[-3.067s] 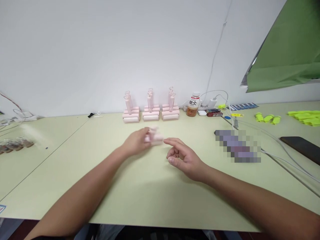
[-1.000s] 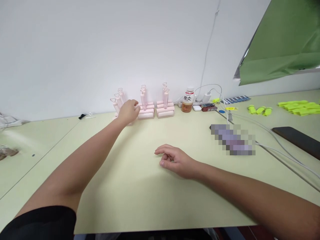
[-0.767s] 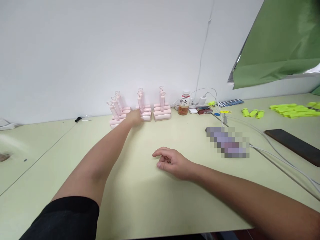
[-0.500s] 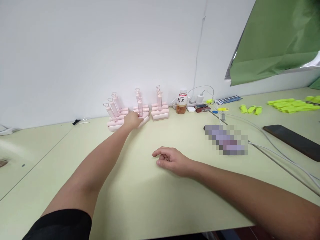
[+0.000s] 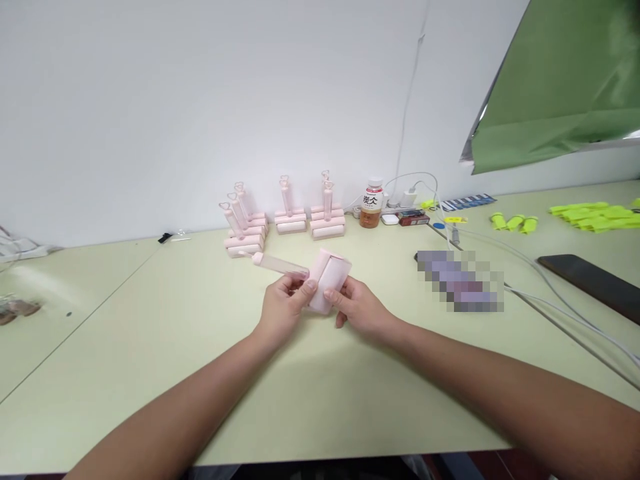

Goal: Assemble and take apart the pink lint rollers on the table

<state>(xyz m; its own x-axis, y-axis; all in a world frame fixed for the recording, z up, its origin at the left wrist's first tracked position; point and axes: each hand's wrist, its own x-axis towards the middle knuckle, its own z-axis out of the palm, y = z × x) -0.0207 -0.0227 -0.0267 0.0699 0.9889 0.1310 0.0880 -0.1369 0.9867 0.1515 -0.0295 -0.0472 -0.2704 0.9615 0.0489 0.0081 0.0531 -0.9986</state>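
Both hands hold one pink lint roller above the middle of the pale green table. My left hand pinches it where the long handle meets the roller head; the handle points up and to the left. My right hand grips the head's right side. Three stacks of matching pink lint rollers stand by the wall, handles up; the left stack leans.
A drink bottle, chargers and white cables lie at the back right. A dark phone and yellow-green clips sit far right. A green sheet hangs above. Small brown items lie far left.
My left hand reached to the stacks by the wall, took a pink lint roller and drew it back to the table's middle. My right hand rose from the table and gripped its head.
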